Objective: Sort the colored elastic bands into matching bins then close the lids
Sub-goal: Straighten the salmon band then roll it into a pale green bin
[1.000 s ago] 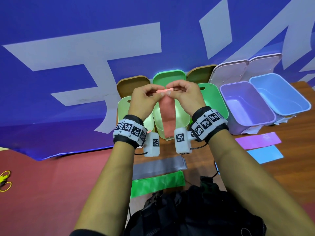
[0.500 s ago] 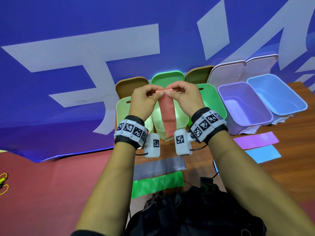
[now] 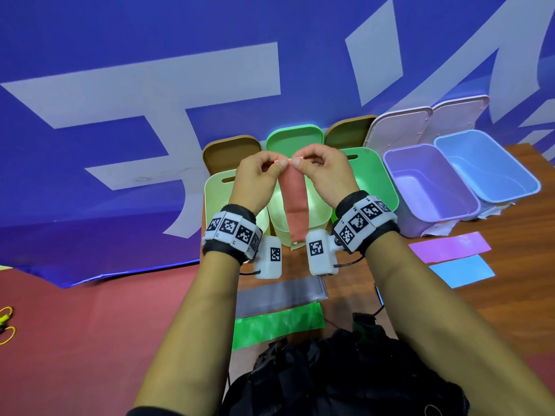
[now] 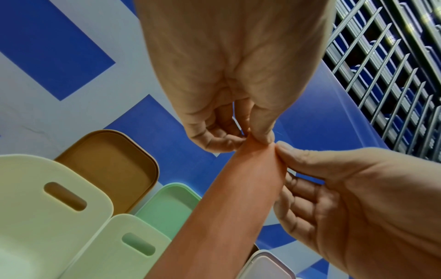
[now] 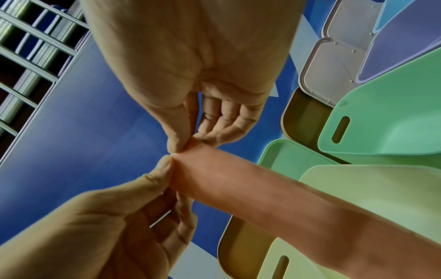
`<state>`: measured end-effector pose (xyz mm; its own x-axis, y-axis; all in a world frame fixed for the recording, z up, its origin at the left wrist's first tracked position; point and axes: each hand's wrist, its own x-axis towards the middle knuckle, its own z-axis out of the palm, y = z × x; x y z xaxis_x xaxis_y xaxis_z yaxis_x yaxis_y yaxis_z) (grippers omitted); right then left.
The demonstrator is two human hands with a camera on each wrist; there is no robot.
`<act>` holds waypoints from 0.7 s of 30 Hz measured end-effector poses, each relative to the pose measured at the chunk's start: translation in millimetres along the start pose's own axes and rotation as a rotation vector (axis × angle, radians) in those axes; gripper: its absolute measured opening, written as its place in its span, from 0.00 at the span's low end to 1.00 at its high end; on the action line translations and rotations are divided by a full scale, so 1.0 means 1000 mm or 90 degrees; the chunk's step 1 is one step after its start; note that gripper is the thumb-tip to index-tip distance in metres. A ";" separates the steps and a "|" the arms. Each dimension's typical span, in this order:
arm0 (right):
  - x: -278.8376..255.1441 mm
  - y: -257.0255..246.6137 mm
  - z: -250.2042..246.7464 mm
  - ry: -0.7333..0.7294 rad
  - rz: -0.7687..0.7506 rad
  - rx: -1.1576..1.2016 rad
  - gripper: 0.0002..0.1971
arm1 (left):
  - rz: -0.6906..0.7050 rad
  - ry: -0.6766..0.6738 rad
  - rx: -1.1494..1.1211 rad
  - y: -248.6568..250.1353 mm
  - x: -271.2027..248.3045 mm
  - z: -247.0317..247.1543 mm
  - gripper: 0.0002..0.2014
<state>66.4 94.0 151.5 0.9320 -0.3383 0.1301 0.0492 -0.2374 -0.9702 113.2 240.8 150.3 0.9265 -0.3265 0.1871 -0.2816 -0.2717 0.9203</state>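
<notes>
An orange elastic band (image 3: pixel 295 205) hangs lengthwise over the pale middle bin (image 3: pixel 318 217). My left hand (image 3: pixel 280 164) and right hand (image 3: pixel 295 161) both pinch its top edge, thumbs almost touching. The left wrist view shows my left hand (image 4: pixel 260 139) pinching the band (image 4: pixel 238 198) between thumb and forefinger. In the right wrist view my right hand (image 5: pixel 181 147) pinches the band (image 5: pixel 250 183) the same way. On the table lie a grey band (image 3: pixel 279 295), a green band (image 3: pixel 276 325), a purple band (image 3: pixel 450 247) and a blue band (image 3: pixel 462 270).
Open bins stand in a row: pale yellow-green (image 3: pixel 216 193), green (image 3: pixel 375 175), purple (image 3: pixel 429 187), blue (image 3: pixel 486 166). Their lids lean against the blue banner behind, among them a brown lid (image 3: pixel 231 151) and a green lid (image 3: pixel 294 139). A black bag (image 3: pixel 330 379) sits near my body.
My two hands have drawn slightly closer together, so the band's top edge is gathered narrower. The band still hangs over the middle bin.
</notes>
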 end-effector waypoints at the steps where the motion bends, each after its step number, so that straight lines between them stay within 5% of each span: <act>1: 0.000 -0.001 0.000 -0.002 0.001 0.008 0.03 | -0.003 0.000 -0.002 0.000 0.000 0.000 0.05; 13: 0.002 0.003 0.001 0.008 -0.018 0.001 0.04 | -0.011 -0.013 0.016 0.001 0.000 -0.001 0.07; 21: 0.003 0.008 0.002 0.006 -0.019 -0.028 0.02 | -0.020 -0.034 0.049 0.001 -0.003 -0.002 0.18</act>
<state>70.7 92.9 143.9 0.9269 -0.3389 0.1611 0.0611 -0.2873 -0.9559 110.9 242.8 151.2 0.9214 -0.3633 0.1383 -0.2729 -0.3512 0.8956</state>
